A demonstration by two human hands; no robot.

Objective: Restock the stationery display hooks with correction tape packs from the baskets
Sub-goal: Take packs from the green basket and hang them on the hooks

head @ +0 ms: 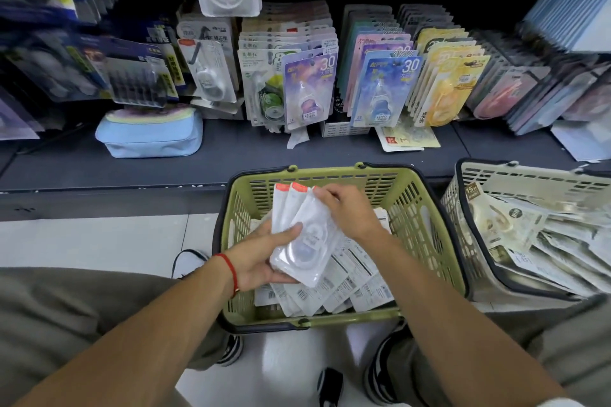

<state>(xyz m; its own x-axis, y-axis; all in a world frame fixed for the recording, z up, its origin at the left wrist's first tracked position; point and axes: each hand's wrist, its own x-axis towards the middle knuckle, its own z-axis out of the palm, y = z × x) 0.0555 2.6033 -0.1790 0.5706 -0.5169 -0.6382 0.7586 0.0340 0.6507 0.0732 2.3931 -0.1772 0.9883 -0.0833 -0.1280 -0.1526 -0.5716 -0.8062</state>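
Right now your left hand (261, 254) cradles a small fanned stack of correction tape packs (305, 235) from below, thumb pressed across the clear blister of the top one, while your right hand (347, 208) comes over the far right edge of the stack, its fingers (325, 193) curled down onto the top corner of the packs near their orange-red header strips. You hold the stack just above the green basket (426, 208), which sits on the floor between your knees, with more white packs lying loose in its bottom, barcodes up. To the right, touching or just beside it, stands a cream basket (515, 177) heaped with other packs. Farther off, the dark shelf (231, 149) carries rows of hanging packs: purple (309, 89), blue (385, 92) and yellow (449, 92). A pale blue pouch (150, 134) lies on the shelf at the left.
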